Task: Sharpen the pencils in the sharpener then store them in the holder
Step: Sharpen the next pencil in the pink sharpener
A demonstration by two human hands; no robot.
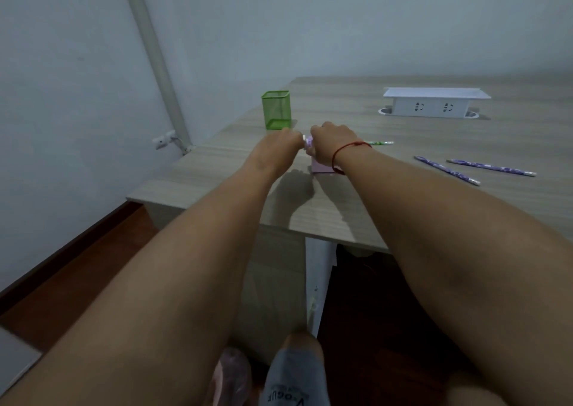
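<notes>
A pink sharpener [319,166] stands near the table's left front, mostly hidden under my right hand [331,143], whose fingers curl over its top. My left hand [279,146] sits just left of it, fingers curled on a purple pencil [307,141]; only a short piece shows between the two hands. The green mesh holder [276,109] stands empty behind my left hand. A green pencil [380,142] lies behind my right wrist. Two purple pencils [446,170] [491,167] lie on the table to the right.
A white socket box [434,103] stands at the back right of the wooden table [310,207]. The table's left edge runs close to the wall and a grey pipe [155,55]. My knee and a slipper show below the front edge.
</notes>
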